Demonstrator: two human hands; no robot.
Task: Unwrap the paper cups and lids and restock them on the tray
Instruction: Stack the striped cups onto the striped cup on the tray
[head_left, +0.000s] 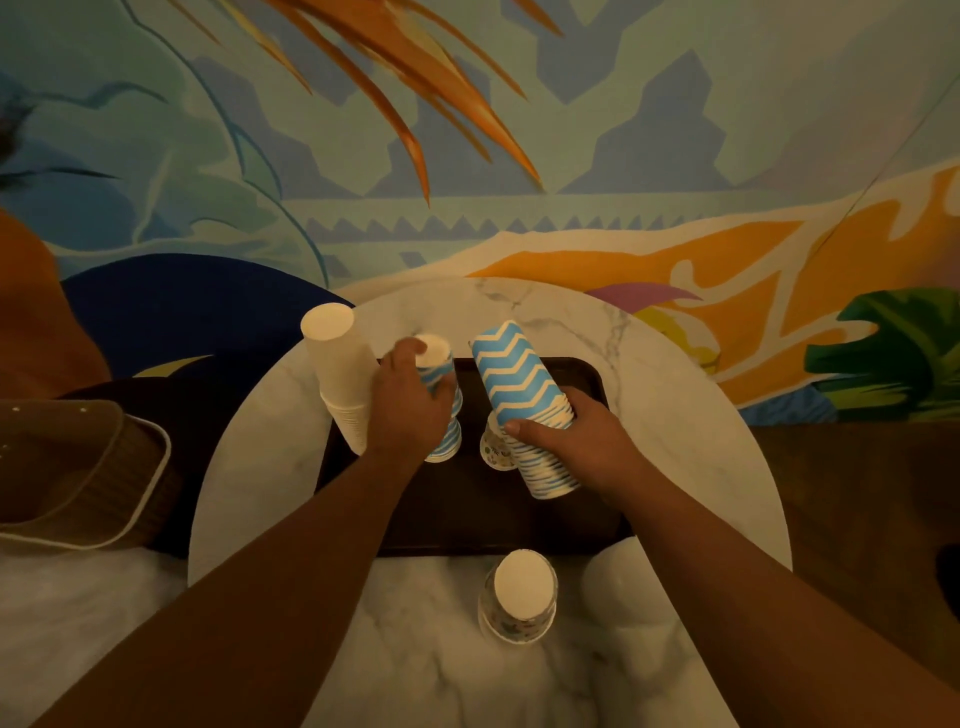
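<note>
Left hand (410, 400) covering most of the short striped stack (441, 410), so grip hidden and cup count unreadable. Small patterned cup (493, 449) mostly lost behind the tall striped stack (524, 405) and right hand (576, 441); tray (467, 509) partly masked by both forearms. Basket (78, 467) cut by the left edge, white shape (623, 587) half behind the right forearm, nature unclear.

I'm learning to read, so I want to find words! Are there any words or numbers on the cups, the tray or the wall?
There are no words or numbers to read here.
The blue zigzag cup stack shows stripes only.
The plain white cup stack is blank.
The small patterned cups at the table's near edge have tiny pictures, too blurred to tell apart.
The painted wall shows shapes and leaves only.
</note>
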